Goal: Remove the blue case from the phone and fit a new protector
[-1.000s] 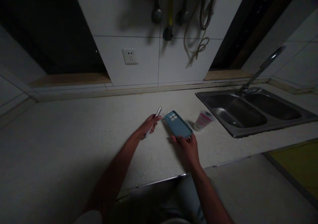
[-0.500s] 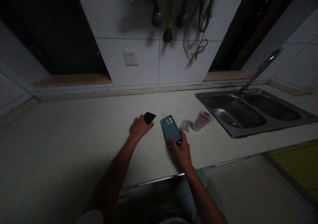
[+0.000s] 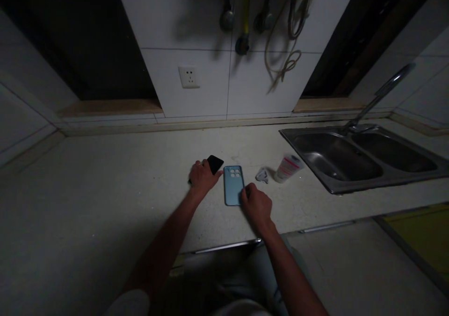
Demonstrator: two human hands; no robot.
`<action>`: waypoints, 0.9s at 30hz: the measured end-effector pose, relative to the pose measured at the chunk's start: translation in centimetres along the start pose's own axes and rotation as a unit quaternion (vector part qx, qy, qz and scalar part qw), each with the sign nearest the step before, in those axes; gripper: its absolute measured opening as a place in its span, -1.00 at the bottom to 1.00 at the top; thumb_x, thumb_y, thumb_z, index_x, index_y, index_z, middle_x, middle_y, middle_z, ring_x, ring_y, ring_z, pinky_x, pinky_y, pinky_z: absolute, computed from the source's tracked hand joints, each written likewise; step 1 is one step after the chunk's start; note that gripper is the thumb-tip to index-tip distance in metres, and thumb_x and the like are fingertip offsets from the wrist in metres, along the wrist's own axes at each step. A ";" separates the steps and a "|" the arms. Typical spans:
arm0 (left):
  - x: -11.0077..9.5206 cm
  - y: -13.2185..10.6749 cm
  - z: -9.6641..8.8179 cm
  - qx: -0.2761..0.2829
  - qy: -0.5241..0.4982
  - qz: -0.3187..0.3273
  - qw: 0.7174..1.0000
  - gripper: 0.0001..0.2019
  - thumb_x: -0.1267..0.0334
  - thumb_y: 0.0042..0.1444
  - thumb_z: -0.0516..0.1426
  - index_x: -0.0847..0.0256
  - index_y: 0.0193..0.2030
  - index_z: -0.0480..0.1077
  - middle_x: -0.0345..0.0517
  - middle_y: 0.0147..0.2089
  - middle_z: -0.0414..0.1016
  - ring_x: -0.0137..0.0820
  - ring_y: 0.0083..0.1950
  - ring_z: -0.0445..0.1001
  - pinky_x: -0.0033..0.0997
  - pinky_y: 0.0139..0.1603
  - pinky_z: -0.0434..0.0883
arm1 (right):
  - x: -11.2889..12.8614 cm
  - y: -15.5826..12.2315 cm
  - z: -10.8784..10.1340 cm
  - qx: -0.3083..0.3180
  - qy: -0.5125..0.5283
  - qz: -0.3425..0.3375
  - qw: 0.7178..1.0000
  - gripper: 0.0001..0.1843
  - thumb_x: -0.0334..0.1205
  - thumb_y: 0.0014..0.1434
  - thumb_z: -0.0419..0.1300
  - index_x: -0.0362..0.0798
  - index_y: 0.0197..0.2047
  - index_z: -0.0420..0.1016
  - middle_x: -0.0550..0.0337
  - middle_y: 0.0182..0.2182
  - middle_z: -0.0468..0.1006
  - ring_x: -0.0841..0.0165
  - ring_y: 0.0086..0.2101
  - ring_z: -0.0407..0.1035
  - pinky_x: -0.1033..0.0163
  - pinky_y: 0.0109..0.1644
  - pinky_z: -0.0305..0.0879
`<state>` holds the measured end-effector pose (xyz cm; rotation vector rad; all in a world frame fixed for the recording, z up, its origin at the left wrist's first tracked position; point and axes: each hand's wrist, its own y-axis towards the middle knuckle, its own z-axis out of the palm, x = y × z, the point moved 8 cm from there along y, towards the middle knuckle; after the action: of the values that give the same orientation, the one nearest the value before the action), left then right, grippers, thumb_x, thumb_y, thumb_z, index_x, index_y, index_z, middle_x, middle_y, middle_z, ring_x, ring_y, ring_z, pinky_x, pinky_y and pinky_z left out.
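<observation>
A blue-green phone case (image 3: 232, 189) lies on the pale countertop with its camera cutouts at the far end. My right hand (image 3: 257, 205) is at the case's right edge, fingers curled, thumb and forefinger gripping that edge. To the left, my left hand (image 3: 202, 179) is closed over a black phone (image 3: 215, 163), whose far corner sticks out beyond the fingers. Most of the phone is hidden under the hand. My left thumb reaches close to the case's upper left corner.
A crumpled scrap (image 3: 262, 175) and a tilted plastic cup (image 3: 287, 168) with pink markings stand right of the case. Farther right is a double steel sink (image 3: 331, 185) with a faucet (image 3: 377, 96). A socket (image 3: 189, 77) and hoses are on the tiled wall behind.
The case has gone from slanted in my right hand to lying straight on the counter. My right hand has shifted up along its edge, fingers more curled. My left hand still has the phone.
</observation>
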<state>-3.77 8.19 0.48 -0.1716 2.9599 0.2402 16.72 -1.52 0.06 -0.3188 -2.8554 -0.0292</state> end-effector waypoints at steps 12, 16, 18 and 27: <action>0.0 -0.6 0.2 0.006 0.017 -0.010 1.000 -0.07 -0.32 0.14 0.05 0.35 0.45 0.05 0.40 0.21 0.31 0.11 0.21 0.26 0.00 0.13 0.24 | 0.0 0.1 0.2 0.002 0.014 -0.008 1.000 -0.69 -0.06 0.40 0.00 -0.02 -0.11 0.51 0.06 -0.32 0.66 0.28 -0.33 0.53 0.24 -0.35 0.02; 0.0 -0.8 0.0 -0.008 0.015 -0.009 1.000 -0.09 -0.31 0.15 0.04 0.38 0.44 0.09 0.42 0.19 0.32 0.10 0.20 0.27 0.00 0.13 0.23 | -0.2 0.2 0.0 -0.007 0.037 -0.008 0.999 -0.70 -0.05 0.39 0.02 0.00 -0.12 0.52 0.12 -0.31 0.67 0.29 -0.31 0.52 0.26 -0.35 0.00; 0.0 -0.9 0.0 -0.014 0.016 -0.009 1.000 -0.10 -0.31 0.16 0.03 0.38 0.42 0.11 0.43 0.19 0.33 0.10 0.19 0.28 0.00 0.12 0.23 | -0.3 0.2 0.1 -0.006 0.042 -0.005 0.999 -0.69 -0.05 0.39 0.02 0.00 -0.11 0.53 0.12 -0.31 0.67 0.30 -0.32 0.52 0.26 -0.35 -0.01; -0.1 -1.2 0.0 -0.027 0.026 -0.002 0.999 -0.11 -0.33 0.19 -0.03 0.43 0.40 0.13 0.44 0.20 0.33 0.11 0.18 0.28 0.01 0.12 0.23 | -0.4 0.2 0.1 -0.014 0.051 0.004 0.999 -0.71 -0.07 0.39 0.03 0.01 -0.06 0.52 0.11 -0.31 0.67 0.29 -0.33 0.52 0.26 -0.36 -0.01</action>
<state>-3.56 7.03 0.30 -0.1944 3.0051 0.3194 17.15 -1.43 -0.11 -0.3255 -2.7554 -0.0807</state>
